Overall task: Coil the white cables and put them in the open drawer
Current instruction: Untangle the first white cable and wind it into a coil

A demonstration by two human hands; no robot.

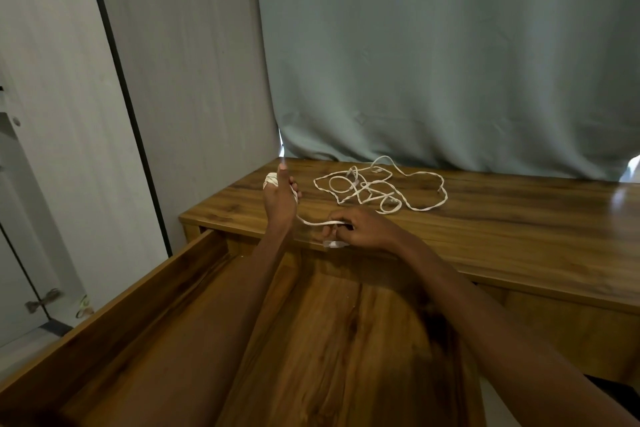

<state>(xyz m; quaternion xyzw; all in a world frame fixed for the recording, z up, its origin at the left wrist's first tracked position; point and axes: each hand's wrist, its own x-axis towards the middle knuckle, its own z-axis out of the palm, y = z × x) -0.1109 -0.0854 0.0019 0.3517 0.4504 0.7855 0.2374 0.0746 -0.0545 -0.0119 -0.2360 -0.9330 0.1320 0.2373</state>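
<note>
1. Above the open drawer (pixel 194 291), at the front edge of the wooden desk (pixel 502 218), your left hand (pixel 278 199) stands upright with the thumb raised and the fingers curled round a small bundle of white cable (pixel 272 179) wound about them.

2. From that bundle a single strand (pixel 313 222) droops and runs across to your right hand (pixel 363 229), which pinches it between thumb and fingers just over the desk's lip.

3. A short white end (pixel 334 245) hangs below the right hand; it looks like a plug or connector, though blur leaves that uncertain.

4. Behind your hands, on the desktop, the rest of the white cables (pixel 377 189) lie in a loose tangle of overlapping loops, uncoiled, well apart from the drawer and near the foot of the grey-green curtain (pixel 450 62).

5. The drawer is pulled out toward you, its wooden floor showing beneath both forearms; no cable lies in the part you can see.

6. To your left stand pale cupboard panels (pixel 62 114) split by a dark vertical strip.

7. Both hands are closed on the same cable: the left wrapped in it, the right gripping the free length.
</note>
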